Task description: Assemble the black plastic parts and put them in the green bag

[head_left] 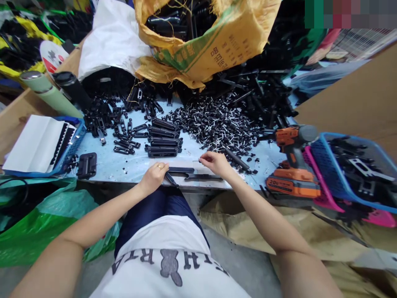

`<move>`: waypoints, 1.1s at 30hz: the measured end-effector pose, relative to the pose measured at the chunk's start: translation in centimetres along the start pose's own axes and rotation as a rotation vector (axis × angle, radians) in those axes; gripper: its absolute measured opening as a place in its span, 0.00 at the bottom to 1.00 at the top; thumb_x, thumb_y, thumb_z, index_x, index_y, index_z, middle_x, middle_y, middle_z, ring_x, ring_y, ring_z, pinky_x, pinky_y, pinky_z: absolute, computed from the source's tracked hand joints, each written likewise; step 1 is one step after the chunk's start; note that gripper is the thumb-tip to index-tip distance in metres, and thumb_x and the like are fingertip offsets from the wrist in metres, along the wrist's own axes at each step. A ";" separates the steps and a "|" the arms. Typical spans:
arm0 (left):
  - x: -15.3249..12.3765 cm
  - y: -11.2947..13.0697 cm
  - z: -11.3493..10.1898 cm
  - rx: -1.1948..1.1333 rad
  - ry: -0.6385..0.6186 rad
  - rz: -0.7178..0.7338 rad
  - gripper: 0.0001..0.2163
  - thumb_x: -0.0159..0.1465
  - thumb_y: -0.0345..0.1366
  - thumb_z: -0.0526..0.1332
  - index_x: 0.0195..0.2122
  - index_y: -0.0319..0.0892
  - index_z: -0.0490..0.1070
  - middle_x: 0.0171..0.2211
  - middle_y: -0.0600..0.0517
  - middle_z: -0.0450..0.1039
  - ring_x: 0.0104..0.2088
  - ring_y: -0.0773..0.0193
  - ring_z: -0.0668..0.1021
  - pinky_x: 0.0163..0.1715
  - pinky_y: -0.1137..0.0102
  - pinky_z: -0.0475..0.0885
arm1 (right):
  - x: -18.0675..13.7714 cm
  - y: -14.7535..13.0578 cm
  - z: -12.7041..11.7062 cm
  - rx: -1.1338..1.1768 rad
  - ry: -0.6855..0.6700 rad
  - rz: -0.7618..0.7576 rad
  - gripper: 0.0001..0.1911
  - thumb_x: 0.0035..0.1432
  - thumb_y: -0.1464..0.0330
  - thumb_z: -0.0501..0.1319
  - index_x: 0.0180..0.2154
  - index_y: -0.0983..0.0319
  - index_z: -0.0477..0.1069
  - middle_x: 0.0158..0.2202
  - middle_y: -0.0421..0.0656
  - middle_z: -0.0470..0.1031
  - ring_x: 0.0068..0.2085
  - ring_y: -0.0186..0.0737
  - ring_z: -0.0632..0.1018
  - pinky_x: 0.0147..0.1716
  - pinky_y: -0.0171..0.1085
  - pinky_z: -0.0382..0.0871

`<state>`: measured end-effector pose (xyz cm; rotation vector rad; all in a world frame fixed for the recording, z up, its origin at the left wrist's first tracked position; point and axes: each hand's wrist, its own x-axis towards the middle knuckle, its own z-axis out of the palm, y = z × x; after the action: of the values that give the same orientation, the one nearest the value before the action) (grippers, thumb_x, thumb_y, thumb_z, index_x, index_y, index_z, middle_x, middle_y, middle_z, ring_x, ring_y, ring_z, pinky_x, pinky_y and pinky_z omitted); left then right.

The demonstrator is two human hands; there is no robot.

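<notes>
My left hand (154, 178) is closed around the left end of a long black plastic bar (181, 170) at the table's front edge. A second, shorter black piece (171, 179) slants down from the same hand. My right hand (216, 162) pinches a small screw (196, 161), its thin silver shank pointing left toward the bar. Below that hand another long black part (203, 177) lies along the table edge. Behind the hands is a stack of black bars (164, 140). Beside the stack spreads a heap of black-headed screws (217, 120).
An orange cordless drill (293, 165) stands at the right, next to a blue basket (325, 165) of black parts. At the left are a blue basket (77, 138) with papers, a green bottle (51, 94) and small black pieces (124, 145). A yellow sack (214, 49) stands behind.
</notes>
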<state>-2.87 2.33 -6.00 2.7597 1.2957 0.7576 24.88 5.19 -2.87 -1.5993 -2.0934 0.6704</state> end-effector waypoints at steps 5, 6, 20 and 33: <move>-0.9 0.0 0.7 0.021 0.104 0.067 0.11 0.66 0.27 0.48 0.45 0.36 0.68 0.31 0.46 0.73 0.33 0.61 0.74 0.36 0.66 0.71 | 0.2 -3.0 -1.0 -0.118 -0.249 -0.034 0.06 0.52 0.71 0.59 0.27 0.64 0.74 0.24 0.41 0.76 0.26 0.33 0.74 0.29 0.30 0.62; -1.0 0.2 0.6 0.034 0.111 0.059 0.11 0.66 0.28 0.48 0.45 0.36 0.68 0.32 0.46 0.73 0.34 0.61 0.74 0.36 0.65 0.71 | 0.5 -3.6 -0.9 -0.199 -0.275 -0.054 0.06 0.52 0.72 0.58 0.27 0.64 0.74 0.25 0.42 0.76 0.27 0.34 0.74 0.29 0.31 0.62; 1.6 6.1 3.9 -0.078 -0.056 -0.041 0.19 0.62 0.45 0.56 0.47 0.36 0.68 0.43 0.41 0.71 0.47 0.53 0.71 0.46 0.61 0.65 | -4.4 1.4 3.8 -0.282 0.068 -0.469 0.20 0.63 0.61 0.53 0.54 0.61 0.64 0.52 0.51 0.69 0.50 0.45 0.71 0.47 0.45 0.67; -1.1 6.5 3.3 0.002 -0.322 -0.789 0.15 0.62 0.42 0.53 0.34 0.39 0.76 0.30 0.44 0.77 0.32 0.57 0.79 0.31 0.69 0.67 | 0.1 -5.0 10.2 -0.210 -0.058 -0.550 0.23 0.65 0.67 0.47 0.61 0.59 0.53 0.48 0.49 0.69 0.46 0.41 0.72 0.44 0.40 0.69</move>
<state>2.65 -2.07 -8.09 1.9462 2.0393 0.2346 14.99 2.95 -7.98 -1.0176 -2.5564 0.3164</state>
